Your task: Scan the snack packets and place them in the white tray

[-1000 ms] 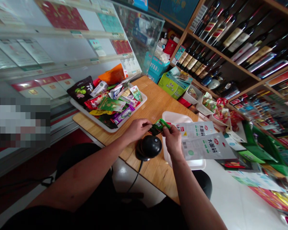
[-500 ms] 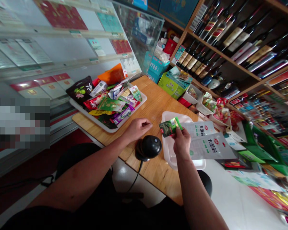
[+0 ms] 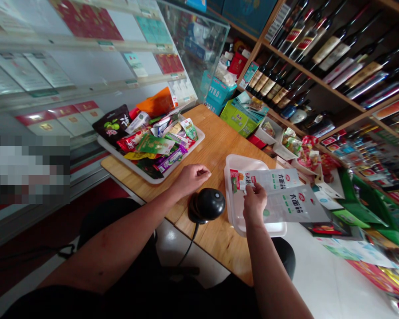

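Note:
My left hand [image 3: 194,177] rests on the wooden table with its fingers curled together and nothing showing in them. Just to its right stands a black, rounded scanner-like device [image 3: 210,204] on a base with a cable. My right hand [image 3: 255,201] is over the white plastic tray [image 3: 231,212], fingers bent and closed; whatever they may hold is hidden. Beside and under it lie two grey snack bags with Chinese lettering, the front bag [image 3: 295,204] and the rear bag [image 3: 279,177], sticking out over the tray's right side. A red-and-green printed patch shows left of the fingers.
A second white tray [image 3: 159,179], heaped with colourful snack packets [image 3: 156,145], stands at the table's [image 3: 216,137] far left. A glass display case [image 3: 86,57] runs behind it. Wine shelves [image 3: 319,62], a green box [image 3: 241,115] and snack bins line the right.
The green packet that my right hand held up is no longer visible. My right hand has lowered slightly over the tray, uncovering the rear bag's left end. My left hand has stayed in place.

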Demonstrator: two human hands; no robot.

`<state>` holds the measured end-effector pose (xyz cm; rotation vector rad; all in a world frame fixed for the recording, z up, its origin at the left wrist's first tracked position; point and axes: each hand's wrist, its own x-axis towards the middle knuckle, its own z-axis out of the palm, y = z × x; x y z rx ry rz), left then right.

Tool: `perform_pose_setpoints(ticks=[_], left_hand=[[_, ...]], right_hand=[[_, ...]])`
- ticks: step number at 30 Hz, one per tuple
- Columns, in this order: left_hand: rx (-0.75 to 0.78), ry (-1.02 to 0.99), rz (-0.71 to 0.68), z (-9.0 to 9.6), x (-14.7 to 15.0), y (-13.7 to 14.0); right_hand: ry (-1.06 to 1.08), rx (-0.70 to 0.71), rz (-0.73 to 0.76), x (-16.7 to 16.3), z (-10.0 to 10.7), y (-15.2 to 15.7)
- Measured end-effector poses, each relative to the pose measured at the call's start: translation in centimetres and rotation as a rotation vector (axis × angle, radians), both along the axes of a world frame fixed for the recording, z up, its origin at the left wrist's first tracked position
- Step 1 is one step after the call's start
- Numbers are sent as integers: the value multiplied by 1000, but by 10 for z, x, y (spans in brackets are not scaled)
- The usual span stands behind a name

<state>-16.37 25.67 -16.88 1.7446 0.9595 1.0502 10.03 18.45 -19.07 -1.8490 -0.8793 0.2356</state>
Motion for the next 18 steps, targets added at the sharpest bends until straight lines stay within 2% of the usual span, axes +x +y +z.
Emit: perform_pose_setpoints(ticks=[3, 9, 14, 18], left_hand=[[7, -9, -3, -1, 0, 1], [23, 24, 25, -1, -3, 1], [-42, -55, 4, -3, -2, 1], [-78, -34, 37, 1, -1, 0]], right_hand=[[6, 7, -57, -7, 9, 2], [-18, 21, 41, -28, 36, 4], [-85, 57, 195, -52, 69, 9], [-221, 74, 360, -85, 89, 20]])
